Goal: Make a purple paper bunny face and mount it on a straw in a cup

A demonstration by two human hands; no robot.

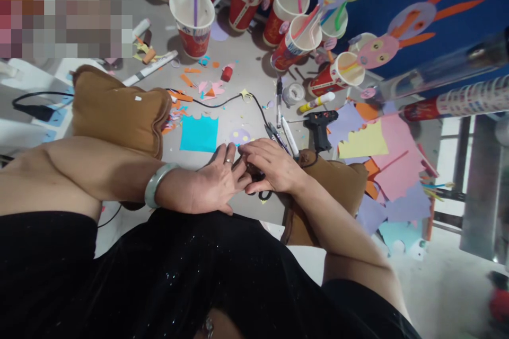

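My left hand (217,183) is held over the table near its front edge, palm partly up and fingers spread, with a ring and a bracelet (157,185). My right hand (274,164) meets its fingertips from the right, fingers curved and thumb apart. Nothing clearly shows in either hand. Black loop handles (264,195), looking like scissors, lie under my right hand and are mostly hidden. Just beyond my fingers is a purple paper oval (239,135) with yellow spots. A blue paper sheet (199,133) with a scalloped edge lies beyond my left hand.
Brown cushions (115,108) lie at both sides. A black glue gun (319,130), markers (289,137) and a tape roll (294,94) are at right, near coloured paper (401,153). Paper cups (193,37) with straws stand behind. A black cable (222,105) crosses the paper scraps.
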